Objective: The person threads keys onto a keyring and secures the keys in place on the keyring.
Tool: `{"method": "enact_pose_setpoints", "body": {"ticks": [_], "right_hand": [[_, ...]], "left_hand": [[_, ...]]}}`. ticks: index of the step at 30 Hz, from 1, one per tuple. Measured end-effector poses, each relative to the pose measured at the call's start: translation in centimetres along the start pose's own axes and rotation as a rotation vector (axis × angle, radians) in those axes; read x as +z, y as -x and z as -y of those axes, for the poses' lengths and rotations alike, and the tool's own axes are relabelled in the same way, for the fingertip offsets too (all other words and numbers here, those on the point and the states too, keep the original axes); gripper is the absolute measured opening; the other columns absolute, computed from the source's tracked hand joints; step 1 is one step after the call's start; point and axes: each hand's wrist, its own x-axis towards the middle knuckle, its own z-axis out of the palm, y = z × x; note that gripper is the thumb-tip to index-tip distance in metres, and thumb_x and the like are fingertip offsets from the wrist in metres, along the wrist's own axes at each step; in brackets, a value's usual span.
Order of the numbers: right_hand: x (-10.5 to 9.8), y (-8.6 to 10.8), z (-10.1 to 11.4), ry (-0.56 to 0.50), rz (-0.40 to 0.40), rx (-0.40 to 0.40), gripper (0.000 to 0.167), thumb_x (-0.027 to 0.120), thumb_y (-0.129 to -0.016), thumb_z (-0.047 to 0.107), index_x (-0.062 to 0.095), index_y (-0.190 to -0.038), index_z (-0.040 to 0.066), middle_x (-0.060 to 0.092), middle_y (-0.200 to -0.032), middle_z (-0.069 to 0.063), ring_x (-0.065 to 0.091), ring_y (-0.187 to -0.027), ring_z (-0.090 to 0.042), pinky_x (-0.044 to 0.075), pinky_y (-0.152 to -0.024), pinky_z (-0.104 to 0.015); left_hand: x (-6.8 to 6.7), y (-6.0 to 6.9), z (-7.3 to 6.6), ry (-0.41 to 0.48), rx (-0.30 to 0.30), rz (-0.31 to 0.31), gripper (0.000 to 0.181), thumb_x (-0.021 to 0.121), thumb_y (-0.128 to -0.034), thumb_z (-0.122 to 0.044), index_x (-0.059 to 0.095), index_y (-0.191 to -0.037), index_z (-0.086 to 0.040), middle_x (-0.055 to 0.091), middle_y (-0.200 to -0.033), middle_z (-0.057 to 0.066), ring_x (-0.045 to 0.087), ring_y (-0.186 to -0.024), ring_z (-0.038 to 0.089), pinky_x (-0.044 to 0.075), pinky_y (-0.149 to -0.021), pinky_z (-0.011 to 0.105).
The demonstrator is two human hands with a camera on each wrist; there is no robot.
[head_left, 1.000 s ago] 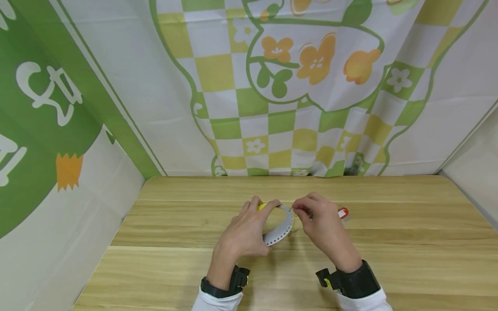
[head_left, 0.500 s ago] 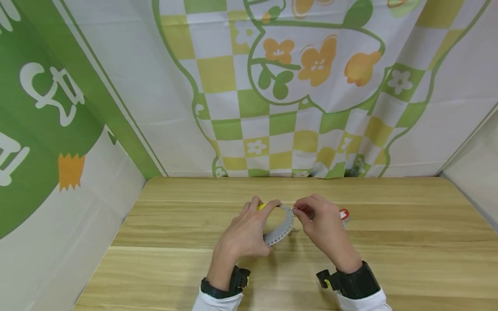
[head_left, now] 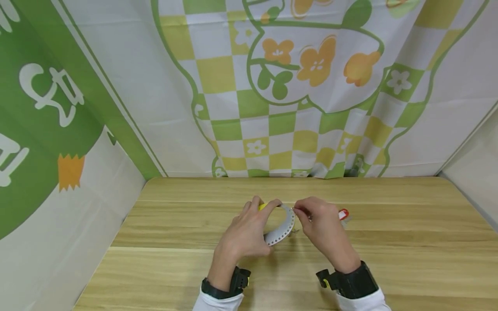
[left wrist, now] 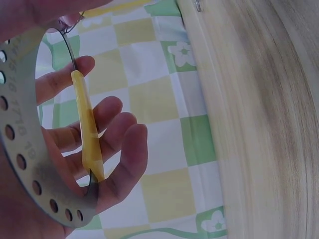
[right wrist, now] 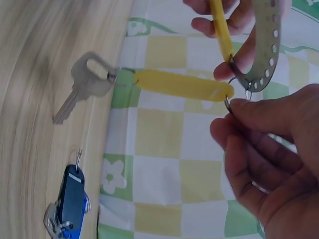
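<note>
A curved grey metal plate (head_left: 281, 231) with a row of holes and numbers, fitted with a yellow handle (left wrist: 88, 127), is gripped by my left hand (head_left: 243, 233), thumb on one side and fingers round the other. My right hand (head_left: 327, 231) pinches a small wire ring (right wrist: 228, 104) at the plate's end. From that ring a yellow tag (right wrist: 182, 85) extends in the right wrist view, with a silver key (right wrist: 90, 82) on its far end. Whether the ring passes through a hole, I cannot tell.
Beyond my right hand a red tag (head_left: 343, 214) lies on the wooden table (head_left: 408, 242). The right wrist view shows a dark tag (right wrist: 73, 194) with keys and something blue beside it. A patterned curtain (head_left: 280, 129) hangs behind the table.
Both hands stay nearly in place. The plate has tilted slightly, and my right fingers have shifted a little at its end.
</note>
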Motion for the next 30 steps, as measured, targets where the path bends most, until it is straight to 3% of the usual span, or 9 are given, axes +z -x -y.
{"method": "enact_pose_setpoints", "body": {"ticks": [4, 7, 15, 19, 30], "right_hand": [[0.15, 0.12, -0.18, 0.020, -0.016, -0.093, 0.020, 0.081, -0.078, -0.010, 0.074, -0.090, 0.003, 0.067, -0.085, -0.005, 0.065, -0.071, -0.015, 0.053, -0.060, -0.029], [0.21, 0.10, -0.29, 0.019, -0.020, -0.092, 0.020, 0.082, -0.077, -0.009, 0.075, -0.091, 0.003, 0.067, -0.085, -0.004, 0.066, -0.072, -0.015, 0.053, -0.061, -0.028], [-0.03, -0.13, 0.29, -0.046, 0.041, 0.174, 0.008, 0.080, -0.085, 0.002, 0.076, -0.090, 0.007, 0.070, -0.080, -0.001, 0.064, -0.067, -0.008, 0.053, -0.061, -0.029], [0.04, -0.21, 0.33, -0.062, 0.037, 0.222, 0.007, 0.079, -0.086, 0.003, 0.076, -0.088, 0.008, 0.070, -0.077, 0.001, 0.062, -0.064, -0.006, 0.052, -0.059, -0.028], [0.12, 0.10, -0.28, 0.028, -0.007, -0.039, 0.015, 0.081, -0.080, -0.006, 0.076, -0.086, 0.006, 0.067, -0.078, -0.003, 0.063, -0.064, -0.011, 0.050, -0.056, -0.026]], "left_hand": [[0.02, 0.05, 0.04, 0.003, 0.012, 0.005, 0.103, 0.089, -0.0549, -0.012, 0.047, -0.147, -0.030, 0.049, -0.121, 0.011, 0.050, -0.097, 0.024, 0.045, -0.059, 0.033], [0.02, 0.07, 0.06, 0.003, 0.017, 0.007, 0.102, 0.089, -0.0556, -0.012, 0.047, -0.146, -0.030, 0.049, -0.121, 0.011, 0.050, -0.096, 0.024, 0.045, -0.059, 0.033], [-0.01, 0.03, -0.04, 0.005, 0.007, -0.002, 0.103, 0.088, -0.0560, -0.011, 0.046, -0.149, -0.026, 0.048, -0.125, 0.013, 0.050, -0.099, 0.025, 0.045, -0.060, 0.034], [0.02, 0.02, -0.09, 0.002, 0.003, -0.003, 0.103, 0.089, -0.0561, -0.011, 0.046, -0.149, -0.026, 0.048, -0.125, 0.013, 0.050, -0.100, 0.025, 0.045, -0.059, 0.033], [0.05, 0.09, -0.07, 0.008, 0.020, 0.016, 0.102, 0.091, -0.0580, -0.014, 0.047, -0.148, -0.029, 0.050, -0.120, 0.010, 0.049, -0.095, 0.022, 0.045, -0.060, 0.031]]}}
